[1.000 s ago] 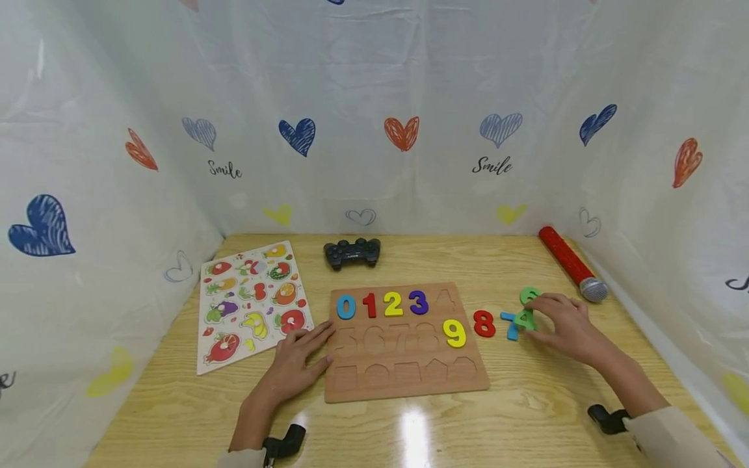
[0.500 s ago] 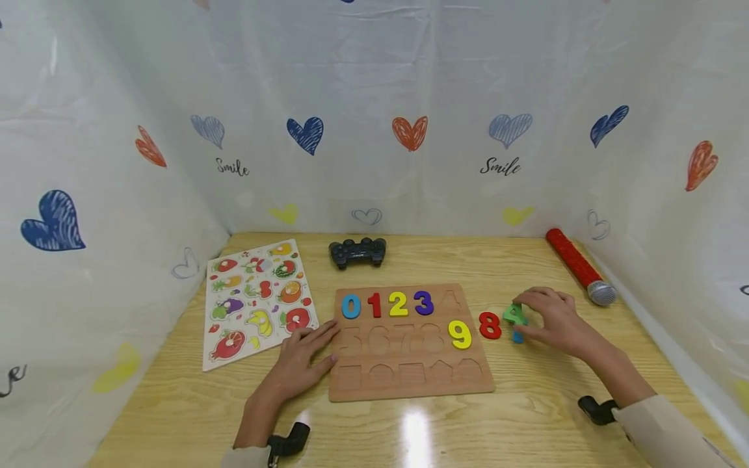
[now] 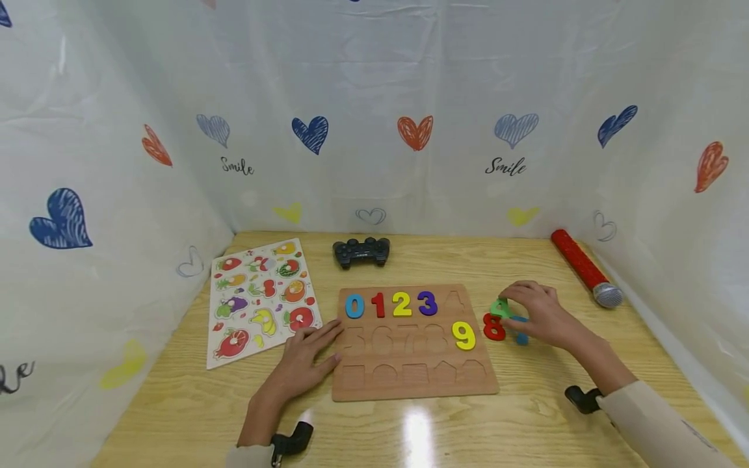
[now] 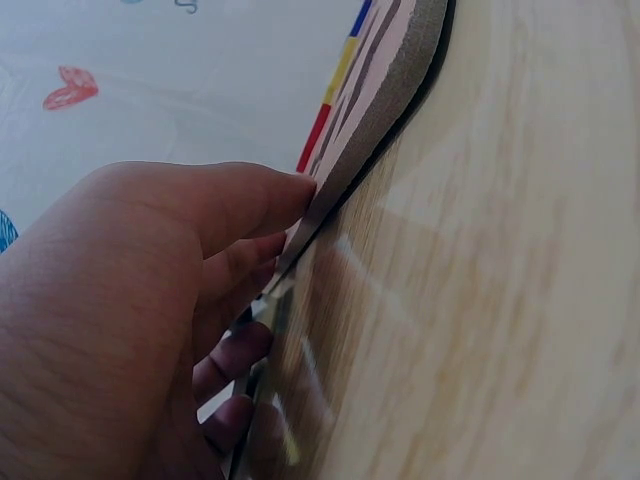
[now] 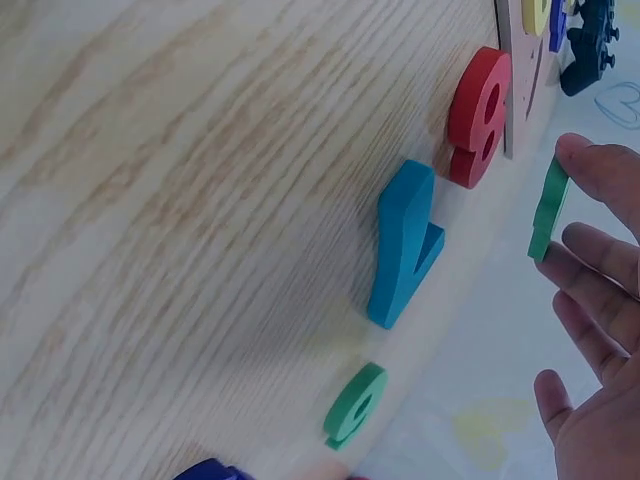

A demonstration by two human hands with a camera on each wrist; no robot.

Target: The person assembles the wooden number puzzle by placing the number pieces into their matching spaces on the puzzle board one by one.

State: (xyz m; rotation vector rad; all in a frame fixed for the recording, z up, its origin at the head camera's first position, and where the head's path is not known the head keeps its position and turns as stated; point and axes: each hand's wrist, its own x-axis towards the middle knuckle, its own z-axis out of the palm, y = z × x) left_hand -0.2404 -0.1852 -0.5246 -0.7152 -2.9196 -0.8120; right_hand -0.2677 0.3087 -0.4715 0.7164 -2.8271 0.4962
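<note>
Fingertips of my left hand (image 3: pixel 301 364) rest along the left edge of the wooden number board (image 3: pixel 398 355); in the left wrist view the thumb touches the board's side. My right hand (image 3: pixel 541 315) pinches a green number 4 (image 5: pixel 549 210) between thumb and fingers, raised off the table. In the head view that piece overlaps the red number 8 (image 3: pixel 494 331). A blue number 7 (image 5: pixel 400 240) lies partly hidden below the hand, and a green number 6 (image 5: pixel 355 408) shows in the right wrist view. Number pieces 0 (image 3: pixel 354 306), 1, 2 and 3 line the top row.
A yellow number 9 (image 3: pixel 464 336) lies on the board's right side. To the left is a fruit puzzle board (image 3: pixel 246 325). Behind are a black game controller (image 3: pixel 361 252) and a red microphone (image 3: pixel 579 260). A heart-printed curtain (image 3: pixel 363 169) surrounds the table.
My right hand has lifted the green 4 off the blue 7 and carried it left toward the board, over the red 8. The left hand stays at the board's edge.
</note>
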